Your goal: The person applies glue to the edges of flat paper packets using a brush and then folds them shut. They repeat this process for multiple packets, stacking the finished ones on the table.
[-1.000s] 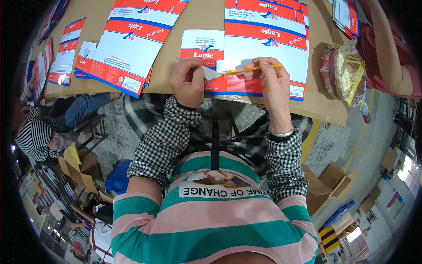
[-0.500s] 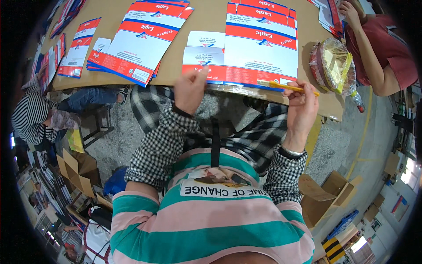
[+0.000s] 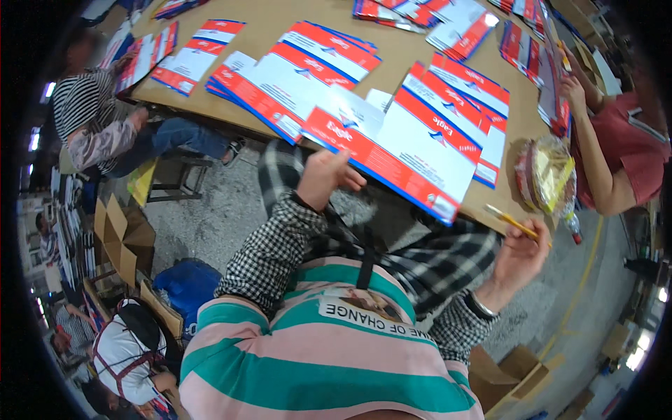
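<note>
A flat printed carton sheet in red, white and blue lies slanted, its near edge reaching past the table's front edge. At its lower left edge my left hand is closed, thumb on top and fingers beneath. My right hand, to the right of the sheet and apart from it, grips a small brush with a yellow handle and a pale flat tip. More such sheets lie just behind, partly covered. On the left the held sheet overlaps another fanned stack of sheets.
A brown table carries more carton stacks. At its right front corner sits a plastic-wrapped bundle, with a bottle beside it. Co-workers sit at left and right. Open cardboard boxes stand on the floor.
The top sheet has slid left and turned off its stack, with my left hand at its edge. My right hand has moved right, taking the brush off the sheet. The view has turned.
</note>
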Demonstrator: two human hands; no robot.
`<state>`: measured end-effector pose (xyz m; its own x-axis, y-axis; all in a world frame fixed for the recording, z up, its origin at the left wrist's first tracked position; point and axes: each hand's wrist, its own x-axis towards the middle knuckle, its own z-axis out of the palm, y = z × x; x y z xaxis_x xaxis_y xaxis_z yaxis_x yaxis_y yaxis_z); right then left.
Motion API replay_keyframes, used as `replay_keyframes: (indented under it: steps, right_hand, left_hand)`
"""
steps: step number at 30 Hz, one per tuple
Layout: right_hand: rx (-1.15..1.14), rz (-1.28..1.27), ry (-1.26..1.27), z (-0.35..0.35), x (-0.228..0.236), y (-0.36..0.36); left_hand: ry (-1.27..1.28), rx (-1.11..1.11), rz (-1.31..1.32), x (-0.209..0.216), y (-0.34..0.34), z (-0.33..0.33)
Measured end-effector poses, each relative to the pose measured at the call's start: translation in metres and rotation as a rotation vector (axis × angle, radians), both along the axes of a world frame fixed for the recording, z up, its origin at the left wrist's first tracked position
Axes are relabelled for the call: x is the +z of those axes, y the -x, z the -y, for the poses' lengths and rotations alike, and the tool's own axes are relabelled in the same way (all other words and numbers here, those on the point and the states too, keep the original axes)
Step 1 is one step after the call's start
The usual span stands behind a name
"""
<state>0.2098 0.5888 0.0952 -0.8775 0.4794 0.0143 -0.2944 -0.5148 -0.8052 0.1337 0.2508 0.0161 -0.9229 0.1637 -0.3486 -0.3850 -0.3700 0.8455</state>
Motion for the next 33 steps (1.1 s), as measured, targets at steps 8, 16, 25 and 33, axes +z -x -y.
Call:
replay_keyframes:
  steps: [8,16,25,33]
  right_hand:
    - [0.048,-0.087,-0.119,0.010,0.022,0.008]
    - [0.028,0.011,-0.159,0.035,0.025,0.025]
    - [0.078,0.056,-0.184,0.057,0.021,0.057]
    - [0.077,0.128,-0.173,0.043,0.001,0.058]
  left_hand:
    - [0.323,0.525,-0.204,0.014,0.128,0.234]
    - [1.227,0.645,0.181,-0.006,0.188,0.263]
    - [1.274,-0.618,-0.757,0.009,0.147,-0.023]
    - [1.480,-0.944,-0.511,0.019,0.159,-0.068]
